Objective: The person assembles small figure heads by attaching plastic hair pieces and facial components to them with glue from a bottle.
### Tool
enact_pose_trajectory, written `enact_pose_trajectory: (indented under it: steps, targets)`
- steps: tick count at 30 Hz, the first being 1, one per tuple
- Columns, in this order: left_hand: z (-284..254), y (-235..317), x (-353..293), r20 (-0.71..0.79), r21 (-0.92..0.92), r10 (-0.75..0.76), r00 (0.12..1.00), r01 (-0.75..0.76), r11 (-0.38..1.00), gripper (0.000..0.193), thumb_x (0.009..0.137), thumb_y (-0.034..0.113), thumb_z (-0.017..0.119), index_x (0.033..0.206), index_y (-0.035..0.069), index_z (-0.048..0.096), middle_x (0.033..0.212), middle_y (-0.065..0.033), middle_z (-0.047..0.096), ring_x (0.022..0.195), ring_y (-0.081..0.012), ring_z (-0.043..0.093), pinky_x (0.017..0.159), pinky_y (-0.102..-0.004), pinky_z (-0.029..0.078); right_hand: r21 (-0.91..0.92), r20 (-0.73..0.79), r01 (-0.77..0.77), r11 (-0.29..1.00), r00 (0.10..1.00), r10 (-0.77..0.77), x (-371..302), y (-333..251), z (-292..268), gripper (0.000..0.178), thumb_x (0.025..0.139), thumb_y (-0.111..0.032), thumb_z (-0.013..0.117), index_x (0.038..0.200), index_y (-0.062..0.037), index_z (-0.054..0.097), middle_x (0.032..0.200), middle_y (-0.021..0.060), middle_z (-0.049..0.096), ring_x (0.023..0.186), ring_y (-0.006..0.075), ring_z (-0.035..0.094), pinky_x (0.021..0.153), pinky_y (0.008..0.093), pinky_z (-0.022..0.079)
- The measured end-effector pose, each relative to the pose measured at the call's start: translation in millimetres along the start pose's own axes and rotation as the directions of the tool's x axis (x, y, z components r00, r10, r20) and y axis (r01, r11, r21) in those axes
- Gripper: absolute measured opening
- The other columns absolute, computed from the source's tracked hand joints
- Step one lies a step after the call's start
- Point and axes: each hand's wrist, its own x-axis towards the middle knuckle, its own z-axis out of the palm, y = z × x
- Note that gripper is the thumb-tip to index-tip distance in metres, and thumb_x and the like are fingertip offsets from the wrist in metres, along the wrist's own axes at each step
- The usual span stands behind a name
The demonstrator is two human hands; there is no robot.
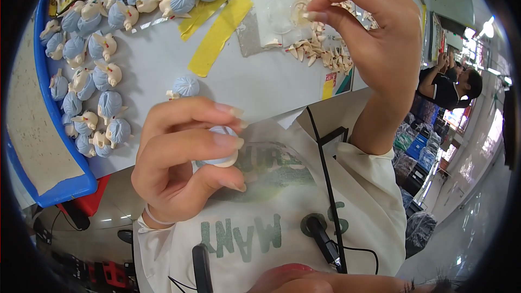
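While left hand (176, 149) grips figurine (220, 160), right hand (382, 30) at dish (279, 17), hold unclear, yellow tape (220, 37), pale pieces (325, 55) around

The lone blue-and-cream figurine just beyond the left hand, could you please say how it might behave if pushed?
The figurine would probably rock or roll, since its blue side looks rounded. It is likely stiff, as its grooves look crisply moulded. The cream parts jutting from one side might stop a full roll.
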Motion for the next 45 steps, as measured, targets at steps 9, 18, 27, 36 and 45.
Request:
enact_pose_trajectory:
  steps: [9, 18, 27, 36, 45]
  targets:
    - [-5, 1, 3, 0.041, 0.026, -0.067, 0.997, 0.066, 0.997, 0.035, 0.066, 0.012, 0.073, 0.093, -0.002, 0.055, 0.095, -0.0179, 0.057, 0.087, -0.0221, 0.057, 0.072, -0.0293, 0.046, -0.272, 0.059, 0.133, 0.953, 0.991, -0.122, 5, -6, 1, 0.01, 0.055, 0.005, 0.063, 0.06, 0.001, 0.055, 0.063, 0.008, 0.05, 0.063, 0.0217, 0.049, 0.053, 0.0295, 0.037]
    - [-2, -5, -1, 0.059, -0.301, -0.128, 0.99, 0.139, 0.944, 0.043, 0.071, 0.007, 0.069, 0.105, -0.004, 0.045, 0.107, -0.0189, 0.048, 0.096, -0.0232, 0.053, 0.079, -0.0318, 0.048, -0.048, 0.087, 0.38, 0.924, 0.923, -0.375, -14, 21, -5, 0.013, 0.064, 0.008, 0.062, 0.077, 0.0044, 0.061, 0.075, 0.0091, 0.056, 0.067, 0.0145, 0.05, 0.059, 0.0224, 0.038]
    - [14, -8, -2, -0.02, -0.365, -0.169, 0.985, 0.15, 0.919, 0.042, 0.074, 0.012, 0.068, 0.105, -0.004, 0.045, 0.103, -0.0173, 0.052, 0.093, -0.019, 0.055, 0.076, -0.0273, 0.047, 0.725, 0.046, 0.108, 0.68, 0.978, -0.205, -61, 9, 22, 0.013, 0.06, -0.001, 0.069, 0.07, -0.0005, 0.061, 0.073, 0.0085, 0.05, 0.062, 0.0129, 0.046, 0.054, 0.0222, 0.032]
    - [22, -10, -13, -0.033, -0.252, -0.139, 0.99, 0.126, 0.959, 0.039, 0.074, 0.014, 0.068, 0.103, -0.003, 0.048, 0.098, -0.0161, 0.055, 0.074, -0.0108, 0.054, 0.063, -0.0199, 0.043, 0.755, -0.008, 0.124, 0.644, 0.984, -0.18, -73, 5, 30, 0.017, 0.058, 0.0, 0.072, 0.063, -0.0034, 0.057, 0.069, 0.0067, 0.051, 0.06, 0.0121, 0.045, 0.053, 0.0214, 0.031]
    - [33, -6, -12, -0.05, -0.345, -0.267, 0.962, 0.234, 0.909, 0.04, 0.075, 0.017, 0.068, 0.103, -0.003, 0.048, 0.098, -0.0128, 0.054, 0.085, -0.0151, 0.054, 0.073, -0.0246, 0.044, 0.788, -0.016, 0.118, 0.604, 0.985, -0.172, -78, 13, 31, 0.022, 0.057, -0.004, 0.076, 0.067, -0.0033, 0.056, 0.072, 0.0061, 0.053, 0.064, 0.0123, 0.047, 0.055, 0.0217, 0.034]
